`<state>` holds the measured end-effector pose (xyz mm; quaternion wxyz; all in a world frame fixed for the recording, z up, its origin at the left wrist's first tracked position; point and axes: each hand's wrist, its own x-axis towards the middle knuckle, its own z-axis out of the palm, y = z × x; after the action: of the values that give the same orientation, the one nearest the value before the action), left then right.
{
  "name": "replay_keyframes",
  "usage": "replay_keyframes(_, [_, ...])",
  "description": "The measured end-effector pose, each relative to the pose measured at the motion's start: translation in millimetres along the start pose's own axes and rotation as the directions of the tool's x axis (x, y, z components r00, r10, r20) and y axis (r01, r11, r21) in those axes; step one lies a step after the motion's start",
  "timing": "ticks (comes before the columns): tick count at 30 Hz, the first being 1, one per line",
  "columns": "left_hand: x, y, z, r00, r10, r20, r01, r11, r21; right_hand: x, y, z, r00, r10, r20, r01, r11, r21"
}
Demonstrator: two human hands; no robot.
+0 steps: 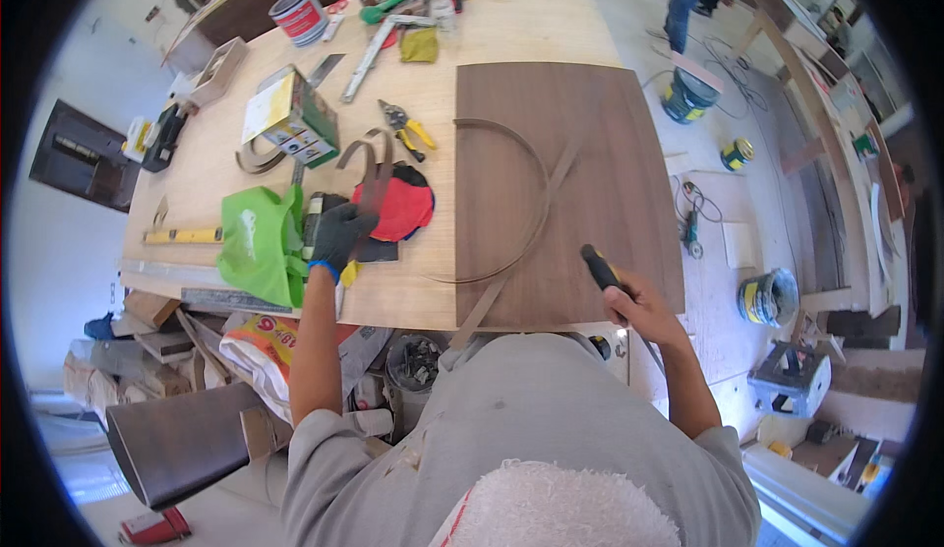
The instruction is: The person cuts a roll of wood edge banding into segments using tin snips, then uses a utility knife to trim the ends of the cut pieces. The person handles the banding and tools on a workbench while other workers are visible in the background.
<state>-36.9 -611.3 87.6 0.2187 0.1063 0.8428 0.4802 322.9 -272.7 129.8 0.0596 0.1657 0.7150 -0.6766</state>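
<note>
My left hand (344,234), in a dark glove with a blue cuff, is closed around the lower end of a curled brown edging strip (379,168), slightly blurred. My bare right hand (644,309) grips a black-handled tool (598,266) over the right edge of a brown wood-grain panel (600,193); its working end cannot be made out. Across the panel lie a long strip bent in an arc (543,178) and a straighter strip (511,267) that runs to the near edge. Beside my left hand are a red and black cloth (405,208) and a green bag (261,237).
Yellow-handled snips (408,129), an open-topped carton (292,119), a paint can (298,16) and a yellow level (184,237) sit on the pale table (531,16). Buckets (688,94) and a corded power tool (692,222) stand on the right floor. Another person (688,1) is at the far right.
</note>
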Motion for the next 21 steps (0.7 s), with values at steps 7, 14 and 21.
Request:
replay_keyframes(7, [23.6, -5.2, -1.1, 1.0, -0.021, 0.02, 0.023, 0.994, -0.104, -6.5, -11.0, -7.4, 0.998, -0.044, 0.053, 0.041, 0.996, 0.074])
replay_keyframes(14, [-26.8, 121.6, 41.6, 0.905, 0.415, 0.094, -0.418, 0.909, 0.004, -11.5, -36.8, -13.7, 0.989, -0.083, 0.12, 0.045, 0.954, 0.295])
replay_keyframes(21, [-90.3, 191.0, 144.6, 0.647, 0.514, 0.563, -0.496, 0.845, -0.202, 10.8, -87.4, -14.6, 0.96, -0.162, 0.229, 0.072, 0.931, 0.357])
